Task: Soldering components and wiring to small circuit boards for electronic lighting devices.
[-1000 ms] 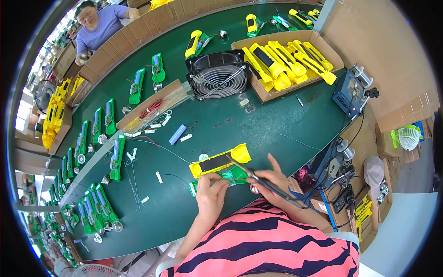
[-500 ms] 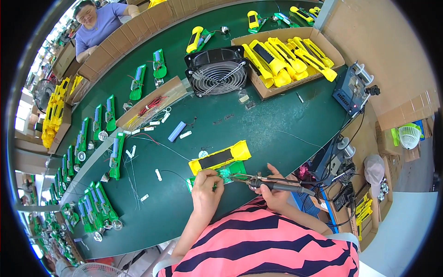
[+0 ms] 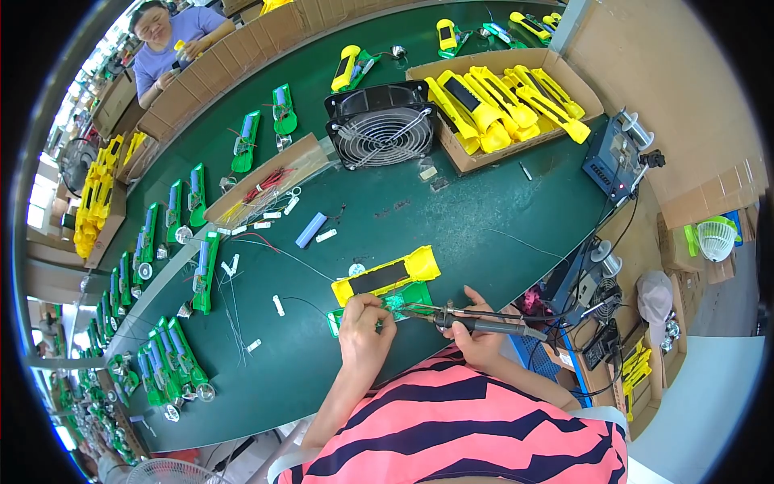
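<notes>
My right hand (image 3: 479, 343) is wrapped round a soldering iron (image 3: 504, 327) with a thin feed tube along it. The iron's tip points left, at a small green circuit board (image 3: 395, 301) in a green plastic shell (image 3: 418, 295). Against the far side of that shell lies a yellow shell (image 3: 422, 263) with a dark panel. My left hand (image 3: 364, 337) is closed in a pinch at the near left of the board; what its fingertips hold is too small to make out.
A black fan (image 3: 379, 129) and a carton (image 3: 459, 161) of yellow shells stand at the back. A blue battery cell (image 3: 310, 230) and loose wires lie to the left. Green assemblies (image 3: 201, 270) line the left side. Soldering stations (image 3: 609, 161) stand at right, cables trailing to the iron.
My hands and the iron stay almost in place over the board. The far row of green assemblies has shifted slightly right. A co-worker across the table has lifted a hand holding something yellow.
</notes>
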The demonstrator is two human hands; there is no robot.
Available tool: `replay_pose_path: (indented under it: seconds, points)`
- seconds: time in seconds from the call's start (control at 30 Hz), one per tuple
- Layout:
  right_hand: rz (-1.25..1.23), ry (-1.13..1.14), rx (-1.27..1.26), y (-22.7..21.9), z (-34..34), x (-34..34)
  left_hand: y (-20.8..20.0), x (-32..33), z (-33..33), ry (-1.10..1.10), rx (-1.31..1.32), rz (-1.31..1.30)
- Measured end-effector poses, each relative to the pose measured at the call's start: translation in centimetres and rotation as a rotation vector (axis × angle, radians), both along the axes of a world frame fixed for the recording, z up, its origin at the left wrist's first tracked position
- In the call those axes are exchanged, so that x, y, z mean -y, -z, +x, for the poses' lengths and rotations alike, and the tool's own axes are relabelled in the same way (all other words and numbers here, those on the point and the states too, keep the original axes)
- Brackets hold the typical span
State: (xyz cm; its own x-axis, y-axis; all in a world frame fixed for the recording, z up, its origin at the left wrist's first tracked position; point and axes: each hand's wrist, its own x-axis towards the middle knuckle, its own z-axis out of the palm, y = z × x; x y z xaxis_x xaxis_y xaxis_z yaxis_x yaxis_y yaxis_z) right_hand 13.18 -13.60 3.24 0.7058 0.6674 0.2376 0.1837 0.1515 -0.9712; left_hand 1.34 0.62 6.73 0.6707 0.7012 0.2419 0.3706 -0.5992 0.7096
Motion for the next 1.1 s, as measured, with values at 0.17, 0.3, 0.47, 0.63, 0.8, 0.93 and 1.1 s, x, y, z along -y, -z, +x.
replay_pose_path:
  seconds: [0.17, 0.3, 0.47, 0.63, 0.8, 0.93, 1.1]
  points:
    - [-0.004, 0.007, 0.001, -0.2, 0.3, 0.2, -0.1, -0.1, 0.5, 0.023, -0.014, 0.000]
    - [0.020, -0.001, 0.003, -0.7, 0.8, 0.3, -0.3, -0.2, 0.5, 0.025, -0.016, 0.012]
    - [0.040, 0.045, 0.088, -2.0, 1.7, 0.3, -0.3, -0.2, 0.5, 0.015, -0.046, -0.041]
    - [0.008, 0.044, 0.138, -2.3, 1.8, 0.9, -0.5, -0.2, 0.9, 0.011, -0.054, -0.048]
    - [0.001, 0.030, 0.150, -2.1, 1.5, 0.9, -0.8, -0.1, 0.8, -0.048, -0.046, -0.116]
    - [0.024, 0.016, 0.152, -1.3, 1.6, 1.2, -1.3, -1.2, -3.1, -0.066, -0.130, 0.287]
    - [0.017, -0.013, 0.186, -1.7, 1.8, 1.0, -2.4, -4.7, -3.9, -0.261, -0.479, 0.224]
